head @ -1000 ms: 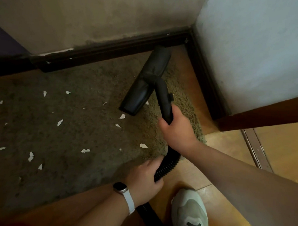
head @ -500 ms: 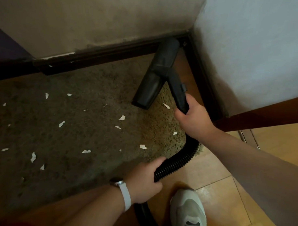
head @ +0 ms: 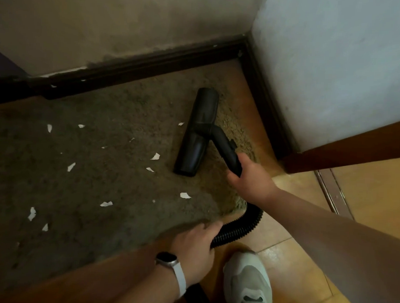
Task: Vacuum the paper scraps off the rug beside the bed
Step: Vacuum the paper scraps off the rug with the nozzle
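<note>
Rug (head: 118, 116) bears one nozzle (head: 198, 133), about fifteen scraps (head: 155, 156).

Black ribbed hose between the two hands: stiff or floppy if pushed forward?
Likely floppy: the hose bends in a loose curve between the left hand and right hand. Pushed, it would probably buckle; the rigid-looking wand steers the nozzle. Its ribs should aid grip.

Stained beige wall (head: 108, 23), pale wall (head: 333, 65) meet at corner; dark skirting (head: 152, 61); orange-brown floor (head: 374, 191).
</note>
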### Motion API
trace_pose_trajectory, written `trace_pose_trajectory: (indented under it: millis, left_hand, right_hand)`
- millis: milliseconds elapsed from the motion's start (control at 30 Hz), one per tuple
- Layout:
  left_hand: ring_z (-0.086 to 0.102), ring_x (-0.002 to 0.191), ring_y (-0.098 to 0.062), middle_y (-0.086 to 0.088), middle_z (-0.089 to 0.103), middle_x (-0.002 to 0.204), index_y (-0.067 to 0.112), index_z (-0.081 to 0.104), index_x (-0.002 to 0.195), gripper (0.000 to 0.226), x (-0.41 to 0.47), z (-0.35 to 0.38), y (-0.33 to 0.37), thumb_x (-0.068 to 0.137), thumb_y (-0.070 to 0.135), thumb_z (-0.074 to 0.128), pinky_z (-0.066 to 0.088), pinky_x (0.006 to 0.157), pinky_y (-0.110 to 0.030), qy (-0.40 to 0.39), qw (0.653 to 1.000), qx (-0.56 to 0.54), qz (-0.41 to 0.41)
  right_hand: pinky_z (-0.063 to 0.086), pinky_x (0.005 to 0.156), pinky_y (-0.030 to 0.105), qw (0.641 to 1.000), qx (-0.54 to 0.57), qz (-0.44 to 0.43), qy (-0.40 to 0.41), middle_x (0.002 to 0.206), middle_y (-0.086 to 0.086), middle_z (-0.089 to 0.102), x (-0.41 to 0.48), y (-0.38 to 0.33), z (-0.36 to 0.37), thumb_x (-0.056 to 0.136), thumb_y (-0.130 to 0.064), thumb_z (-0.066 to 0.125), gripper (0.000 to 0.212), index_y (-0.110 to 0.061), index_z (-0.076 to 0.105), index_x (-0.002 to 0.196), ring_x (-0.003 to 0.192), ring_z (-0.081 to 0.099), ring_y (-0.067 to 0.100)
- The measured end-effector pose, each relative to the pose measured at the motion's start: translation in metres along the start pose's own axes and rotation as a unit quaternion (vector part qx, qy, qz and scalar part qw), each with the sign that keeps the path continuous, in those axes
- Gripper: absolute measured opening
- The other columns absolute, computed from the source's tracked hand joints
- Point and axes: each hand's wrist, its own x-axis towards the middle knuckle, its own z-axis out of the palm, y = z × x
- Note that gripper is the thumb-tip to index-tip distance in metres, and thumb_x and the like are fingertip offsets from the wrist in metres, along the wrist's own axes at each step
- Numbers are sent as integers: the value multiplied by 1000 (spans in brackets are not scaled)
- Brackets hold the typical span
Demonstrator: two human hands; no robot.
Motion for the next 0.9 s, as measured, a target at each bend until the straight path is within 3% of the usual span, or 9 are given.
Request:
trace_pose_trajectory:
  millis: [133,300,567,733,900]
  left_hand:
    - [58,111,-27,3,55,125,44,30,141,51,2,19,4,95,39,50,51,83,-38,-33,999,3,15]
    - [60,102,-23,6,60,113,37,44,128,46,8,20,6,90,62,50,44,71,-31,-4,1000,2,20]
    - [62,93,-23,4,63,102,30,52,111,37,31,1,10,88,59,55,52,75,-35,-14,997,18,79]
    - [61,91,-24,2,62,100,27,53,107,36,38,9,24,89,58,53,49,71,-34,-38,992,25,115]
    - [61,85,-24,3,63,95,26,53,101,37,30,19,28,88,60,51,45,64,-33,-24,993,18,117]
  right_hand:
    - [52,58,37,1000,-15,0,-9,78,-3,59,-19,17,14,98,-38,54,23,-31,41,115,63,60,14]
    - [50,54,35,1000,-18,1,23,76,-4,58,-15,16,11,98,-47,50,31,-29,41,121,61,59,15]
    - [54,60,39,998,-47,25,22,80,-2,59,-13,28,-3,98,-48,52,31,-25,46,119,65,60,16]
    - [43,48,27,995,-33,81,46,75,-1,58,-30,52,-7,98,-44,54,25,-24,46,111,60,58,13]
    - [40,48,23,994,-1,89,59,75,-2,57,-44,60,-6,99,-39,55,20,-23,48,109,60,56,10]
